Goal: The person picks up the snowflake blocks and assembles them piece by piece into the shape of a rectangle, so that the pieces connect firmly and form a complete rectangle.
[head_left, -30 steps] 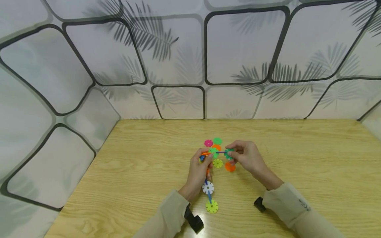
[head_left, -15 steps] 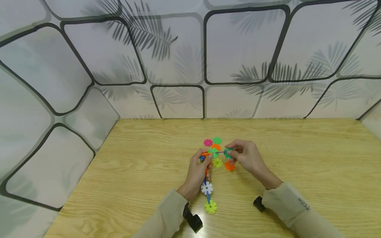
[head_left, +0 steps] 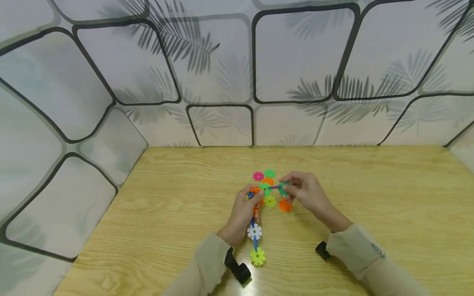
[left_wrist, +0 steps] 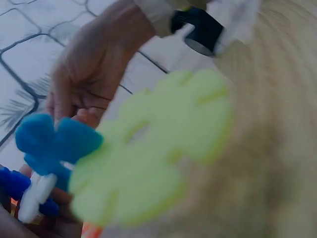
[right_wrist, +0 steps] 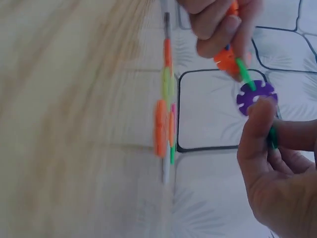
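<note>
Over table (head_left: 177,230), joined-disc chain (head_left: 254,232) is pinched in left grip (head_left: 240,211); joints could be twisted loose if trailing end is snagged. Dark green disc (right_wrist: 273,138) is pinched in right grip (head_left: 303,191), against purple disc (right_wrist: 256,95) between grips; slots could be popped apart by crooked pressure. Orange disc (head_left: 285,206) near right grip could be knocked away.

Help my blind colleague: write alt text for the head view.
A person's left hand and right hand hold a chain of colourful notched discs above a wooden table, its near end a white disc and a yellow disc. More discs lie nearby.
</note>
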Action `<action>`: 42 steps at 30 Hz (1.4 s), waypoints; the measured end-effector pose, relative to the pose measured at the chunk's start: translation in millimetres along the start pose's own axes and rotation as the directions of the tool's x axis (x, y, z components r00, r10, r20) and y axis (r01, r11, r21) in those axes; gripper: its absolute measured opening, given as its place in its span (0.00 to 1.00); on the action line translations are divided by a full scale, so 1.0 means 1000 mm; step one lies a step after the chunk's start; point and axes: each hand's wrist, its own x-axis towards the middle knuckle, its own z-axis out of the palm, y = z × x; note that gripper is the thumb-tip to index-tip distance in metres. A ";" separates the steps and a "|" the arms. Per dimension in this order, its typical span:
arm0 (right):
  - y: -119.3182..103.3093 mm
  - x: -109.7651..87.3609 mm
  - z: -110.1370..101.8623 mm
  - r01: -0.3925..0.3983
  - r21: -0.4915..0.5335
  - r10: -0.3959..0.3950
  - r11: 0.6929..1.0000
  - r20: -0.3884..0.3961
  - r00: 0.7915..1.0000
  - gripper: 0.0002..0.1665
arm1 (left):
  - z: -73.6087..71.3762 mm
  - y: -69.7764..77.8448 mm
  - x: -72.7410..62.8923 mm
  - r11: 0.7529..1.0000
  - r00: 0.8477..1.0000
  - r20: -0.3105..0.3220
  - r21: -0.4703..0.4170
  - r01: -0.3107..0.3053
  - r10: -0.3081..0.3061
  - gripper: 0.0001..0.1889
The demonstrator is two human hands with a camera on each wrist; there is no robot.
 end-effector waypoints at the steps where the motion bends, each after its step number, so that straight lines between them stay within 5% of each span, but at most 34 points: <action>1: -0.001 0.001 -0.002 -0.016 0.022 0.015 1.000 0.014 1.000 0.10 | -0.001 0.002 0.001 1.000 1.000 0.008 -0.002 0.001 -0.001 0.12; 7: -0.007 0.003 -0.011 -0.085 0.075 0.078 0.994 0.095 0.992 0.14 | -0.005 0.012 0.000 1.000 0.998 0.062 -0.003 0.031 -0.031 0.12; 12: -0.010 0.002 -0.010 -0.101 0.053 0.096 0.993 0.081 0.992 0.15 | -0.005 0.014 -0.002 0.999 0.997 0.068 0.012 0.046 -0.047 0.12; 21: -0.010 -0.001 0.005 -0.043 -0.011 0.043 0.999 -0.023 0.999 0.10 | -0.001 0.008 -0.005 0.998 0.998 -0.005 0.003 0.068 -0.068 0.11; 29: -0.011 -0.002 0.010 -0.005 -0.071 0.005 0.997 0.007 1.000 0.09 | -0.002 0.007 -0.007 0.998 0.998 -0.024 0.024 0.059 -0.058 0.11; 42: -0.007 0.004 -0.013 -0.050 0.004 0.050 0.999 0.068 0.996 0.17 | -0.003 0.016 -0.002 0.999 0.995 0.094 0.048 -0.025 0.020 0.22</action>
